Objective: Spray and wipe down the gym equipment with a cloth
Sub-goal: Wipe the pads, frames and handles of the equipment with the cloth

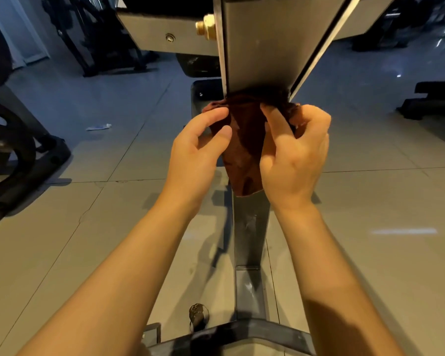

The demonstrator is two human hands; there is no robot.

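Observation:
A dark brown cloth [246,140] hangs between my two hands, just below the lower end of a grey metal upright [262,47] of the gym bench frame. My left hand [198,152] pinches the cloth's left edge between thumb and fingers. Gripping the right side, my right hand [296,155] has its fingers curled into the fabric. The cloth's top touches the upright's end. Under the cloth, the frame's grey floor beam [249,253] runs toward me. No spray bottle is in view.
A brass bolt [207,25] sticks out of the frame at the top. Black machine bases stand at the left [23,150] and far right [432,101]. A small white tube [98,127] lies on the tiled floor [370,227]. A dark scrap [198,316] lies near the frame's foot.

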